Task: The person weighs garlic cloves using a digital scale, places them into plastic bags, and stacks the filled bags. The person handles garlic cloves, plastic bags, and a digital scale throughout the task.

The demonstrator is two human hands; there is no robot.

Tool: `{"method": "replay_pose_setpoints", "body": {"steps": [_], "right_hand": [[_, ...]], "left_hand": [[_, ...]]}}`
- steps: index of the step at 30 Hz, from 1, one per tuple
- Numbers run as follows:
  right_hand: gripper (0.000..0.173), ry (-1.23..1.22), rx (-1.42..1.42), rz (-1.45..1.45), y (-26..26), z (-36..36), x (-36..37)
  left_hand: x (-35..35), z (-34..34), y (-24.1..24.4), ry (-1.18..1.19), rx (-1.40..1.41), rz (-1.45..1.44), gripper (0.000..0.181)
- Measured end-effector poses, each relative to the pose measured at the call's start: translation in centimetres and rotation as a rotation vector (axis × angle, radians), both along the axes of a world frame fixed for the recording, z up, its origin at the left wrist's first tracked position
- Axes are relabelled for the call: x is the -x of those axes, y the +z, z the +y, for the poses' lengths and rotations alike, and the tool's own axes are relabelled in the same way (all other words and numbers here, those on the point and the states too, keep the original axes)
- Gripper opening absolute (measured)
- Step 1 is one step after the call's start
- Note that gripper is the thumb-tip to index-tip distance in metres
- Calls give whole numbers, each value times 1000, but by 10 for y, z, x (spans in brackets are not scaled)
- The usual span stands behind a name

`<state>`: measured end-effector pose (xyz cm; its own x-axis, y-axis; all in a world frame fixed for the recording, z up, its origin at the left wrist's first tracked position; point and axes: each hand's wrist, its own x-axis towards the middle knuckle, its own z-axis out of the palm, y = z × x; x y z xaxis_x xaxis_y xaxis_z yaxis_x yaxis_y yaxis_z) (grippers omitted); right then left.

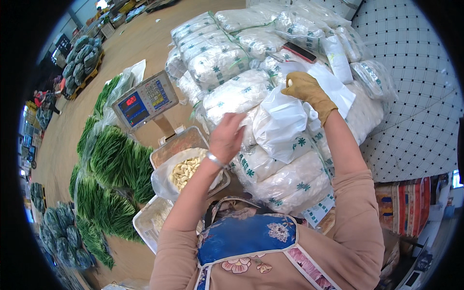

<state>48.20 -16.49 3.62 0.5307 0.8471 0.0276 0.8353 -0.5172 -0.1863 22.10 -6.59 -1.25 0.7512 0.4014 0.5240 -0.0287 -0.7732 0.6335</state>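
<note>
My right hand (310, 94), in a brown work glove, grips the top of a thin white plastic bag (281, 125). The bag hangs over a heap of clear packs with green print (237, 88). A small pale spot shows at the glove's thumb; I cannot tell what it is. My left hand (227, 137), bare with a silver bangle, is blurred just left of the bag; whether it touches the bag is unclear. Below my left forearm, pale peeled cloves (185, 170), likely garlic, lie in a clear bag inside a basket (156, 159) by a digital scale display (145, 99).
A phone (300, 52) and a rolled white bag (337, 59) lie on the packs. Bundles of green stalks (112, 156) stand at left. A white basket (139, 219) is near my left elbow, a dotted white panel (402, 94) at right. Farther off are stacked sacks (81, 61) and a person (45, 99).
</note>
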Motion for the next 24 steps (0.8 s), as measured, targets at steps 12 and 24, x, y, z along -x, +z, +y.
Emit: {"method": "replay_pose_setpoints", "body": {"steps": [12,24], "right_hand": [[43,-54,59,20,8,9,-5],[42,531,-389,286,17,38,212]], "left_hand": [[256,57,-40,734,48,20,19],[279,69,-135,813,297,244,39]]}}
